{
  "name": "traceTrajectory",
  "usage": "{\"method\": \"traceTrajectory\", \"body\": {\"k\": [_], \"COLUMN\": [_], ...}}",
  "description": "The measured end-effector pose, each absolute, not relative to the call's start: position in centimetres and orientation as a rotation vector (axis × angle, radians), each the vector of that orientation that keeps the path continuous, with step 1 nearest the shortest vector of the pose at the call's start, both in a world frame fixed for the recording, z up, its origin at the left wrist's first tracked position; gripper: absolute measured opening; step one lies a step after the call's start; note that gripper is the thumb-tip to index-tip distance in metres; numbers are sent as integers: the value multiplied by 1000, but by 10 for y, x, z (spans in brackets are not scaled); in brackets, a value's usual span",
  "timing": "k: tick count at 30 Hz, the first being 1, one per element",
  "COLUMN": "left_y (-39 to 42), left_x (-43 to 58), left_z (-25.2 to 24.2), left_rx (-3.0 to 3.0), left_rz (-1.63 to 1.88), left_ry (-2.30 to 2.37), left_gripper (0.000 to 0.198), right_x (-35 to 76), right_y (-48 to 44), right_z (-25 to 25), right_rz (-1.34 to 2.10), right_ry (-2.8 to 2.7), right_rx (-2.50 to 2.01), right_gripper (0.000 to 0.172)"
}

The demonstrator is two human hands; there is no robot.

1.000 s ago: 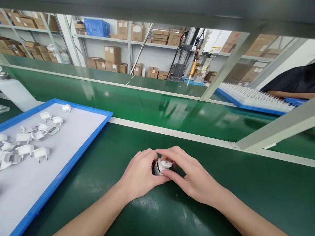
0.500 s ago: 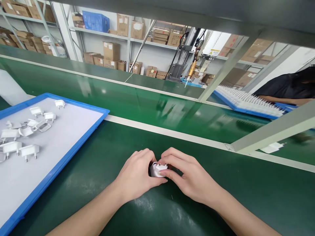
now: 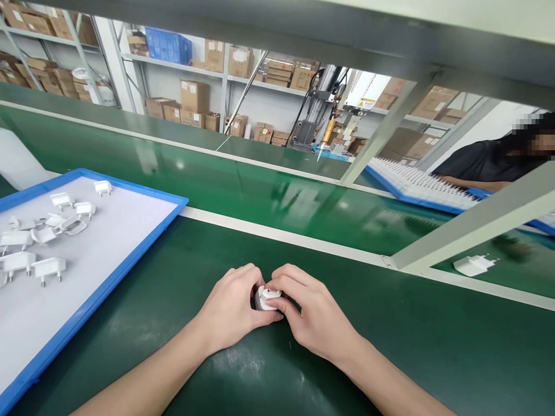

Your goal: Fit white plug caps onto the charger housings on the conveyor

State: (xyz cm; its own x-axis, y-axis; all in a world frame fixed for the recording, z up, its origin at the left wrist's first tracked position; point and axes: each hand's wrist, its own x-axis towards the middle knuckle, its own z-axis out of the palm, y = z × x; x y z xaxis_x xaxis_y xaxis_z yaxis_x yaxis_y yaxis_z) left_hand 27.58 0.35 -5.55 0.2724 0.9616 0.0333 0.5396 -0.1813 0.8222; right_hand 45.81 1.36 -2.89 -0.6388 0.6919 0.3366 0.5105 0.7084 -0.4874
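Note:
Between my two hands, just over the green table (image 3: 182, 277), is a white plug adapter (image 3: 262, 299) with its metal pins turned upward. My left hand (image 3: 232, 309) curls round its left side, thumb along the near edge. The fingers and thumb of my right hand (image 3: 306, 306) pinch it from the right and cover part of the pin end. To the left, a blue-rimmed tray (image 3: 125, 268) with a white base bears several white plug pieces (image 3: 50, 267), some lying on their sides and some with pins down.
A pale metal frame post (image 3: 468, 222) slants at the right, with a lone white plug (image 3: 474, 264) lying behind it. Across the conveyor (image 3: 243, 185) sit a person in dark clothing (image 3: 481, 162) and a tray of upright plugs (image 3: 427, 185). A dispensing machine (image 3: 327, 130) stands beyond.
The view has shifted slightly, so the hands and plug appear a little further left. Both hands keep their hold on the plug adapter. More of the lone plug at the right shows.

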Motion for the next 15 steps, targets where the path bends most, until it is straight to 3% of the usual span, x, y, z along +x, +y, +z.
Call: {"method": "traceTrajectory", "body": {"k": [9,15], "left_y": [3,4], "left_x": [275,277], "left_z": [-56,-54], "left_rx": [1813,1746], "left_rz": [858,928], "left_ry": [1360,1322], "left_gripper": [39,54], "right_x": [462,489], "right_y": [20,54], "right_z": [-28,-14], "right_rz": [596,760], "right_ry": [-2375,-2174], "right_rx": [-939,-1140], "right_gripper": [15,32]}}
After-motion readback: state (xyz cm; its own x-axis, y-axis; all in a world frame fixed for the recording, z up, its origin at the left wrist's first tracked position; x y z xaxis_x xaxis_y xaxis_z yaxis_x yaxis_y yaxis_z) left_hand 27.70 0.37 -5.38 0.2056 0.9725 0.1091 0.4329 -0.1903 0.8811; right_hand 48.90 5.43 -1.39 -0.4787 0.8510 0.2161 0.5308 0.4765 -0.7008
